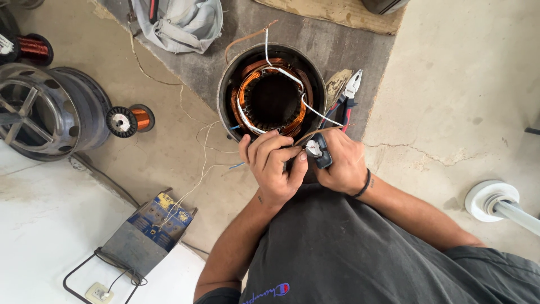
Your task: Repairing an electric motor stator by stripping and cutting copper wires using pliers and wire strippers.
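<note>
A round motor stator (272,90) with copper windings stands on the floor in front of me. White sleeved wires (304,100) run from its windings down to my hands. My left hand (271,167) pinches a wire end just below the stator's rim. My right hand (339,163) is closed on a small dark tool (320,152) held against that same wire end. The wire tip itself is hidden between my fingers.
Pliers with red and blue handles (347,97) lie right of the stator. A copper wire spool (130,120) and a metal motor housing (48,110) sit at the left. A blue box (152,225), a grey cloth (181,22) and a white fitting (488,200) are around.
</note>
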